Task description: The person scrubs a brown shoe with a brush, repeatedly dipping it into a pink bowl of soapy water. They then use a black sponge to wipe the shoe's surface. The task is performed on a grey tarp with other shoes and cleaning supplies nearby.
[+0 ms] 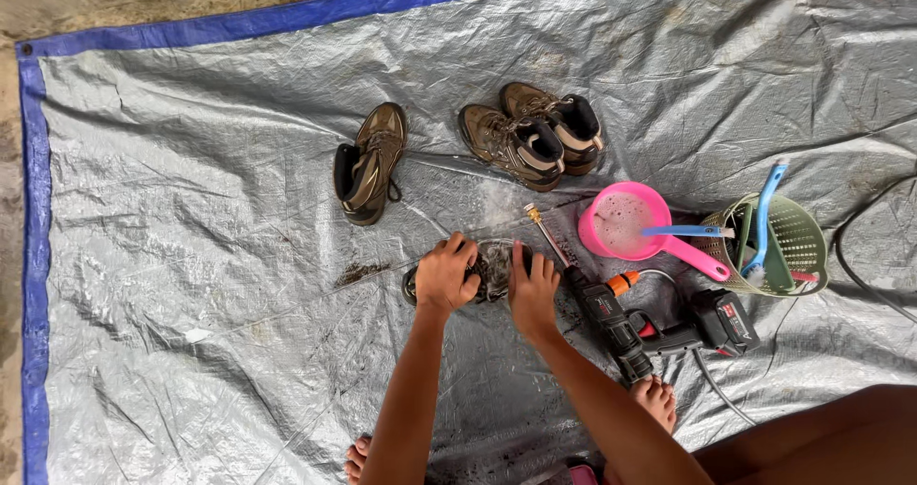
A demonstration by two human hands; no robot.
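Near the tarp's [191, 256] near edge, left hand [444, 275] and right hand [532, 292] clasp a wet, muddy boot [492, 267]: likely heavy, stiff-soled, slippery; best gripped at heel and toe.

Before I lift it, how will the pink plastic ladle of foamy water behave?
The pink plastic ladle looks full, so it is probably heavy at the bowl and apt to spill if tilted. Its long handle likely makes it tip forward. The wet plastic may be slippery.
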